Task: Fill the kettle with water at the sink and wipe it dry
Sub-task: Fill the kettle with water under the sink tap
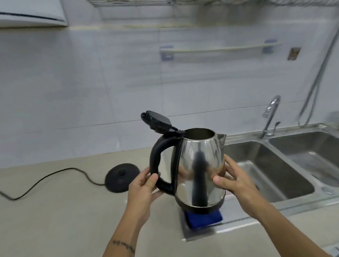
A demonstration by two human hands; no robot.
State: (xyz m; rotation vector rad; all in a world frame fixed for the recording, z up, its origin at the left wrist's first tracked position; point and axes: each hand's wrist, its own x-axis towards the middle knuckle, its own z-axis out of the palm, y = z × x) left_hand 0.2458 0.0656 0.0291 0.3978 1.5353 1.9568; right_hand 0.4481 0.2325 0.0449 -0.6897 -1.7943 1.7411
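A steel kettle (pixel 199 165) with a black handle is held upright in the air above the counter, left of the sink. Its black lid (pixel 156 122) stands flipped open. My left hand (pixel 143 189) grips the lower part of the handle. My right hand (pixel 233 179) is pressed against the kettle's right side. A folded blue cloth (pixel 204 219) lies on the sink's left ledge, partly hidden under the kettle. The double steel sink (pixel 266 163) lies to the right, with its tap (pixel 270 115) at the back.
The kettle's black round base (pixel 122 177) sits on the beige counter with its cord (pixel 51 178) trailing left. A hose (pixel 317 81) hangs down the tiled wall at right. A towel rail (pixel 219 48) is on the wall, a dish rack above.
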